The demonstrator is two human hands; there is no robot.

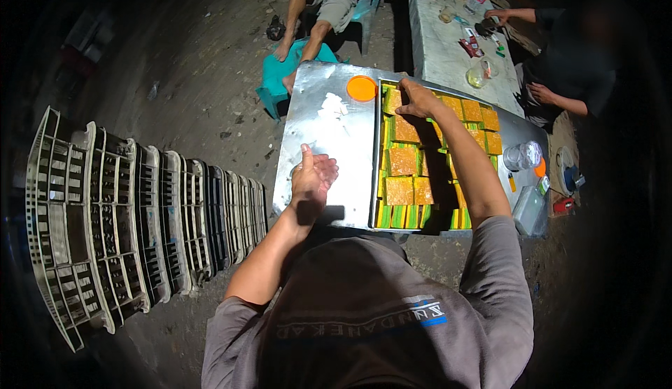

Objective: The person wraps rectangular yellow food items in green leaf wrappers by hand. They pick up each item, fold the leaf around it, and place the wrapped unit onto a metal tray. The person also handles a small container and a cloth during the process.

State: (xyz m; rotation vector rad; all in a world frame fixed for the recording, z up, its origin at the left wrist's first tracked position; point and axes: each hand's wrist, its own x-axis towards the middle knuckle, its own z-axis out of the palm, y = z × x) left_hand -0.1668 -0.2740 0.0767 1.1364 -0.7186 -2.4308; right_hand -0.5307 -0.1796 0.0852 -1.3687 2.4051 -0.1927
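My right hand (418, 100) reaches to the far left corner of a shallow metal tray (376, 172). Its thumb and fingers are set around a square orange-topped cake piece (391, 102). Similar pieces (401, 161) with green and yellow layered sides fill the tray, some lying flat on top of others stood on edge. My left hand (313, 174) is open and holds nothing, palm turned inward, over the bare metal tabletop (353, 193) left of the tray. Scraps of white material (332, 106) and an orange round lid (362, 88) lie beyond it.
Plastic crates (126, 228) stand in a row at the left. Clear containers (523, 156) and a knife-like tool (512, 182) lie right of the tray. One person sits beyond a teal stool (275, 74); another sits by a cluttered far table (437, 46).
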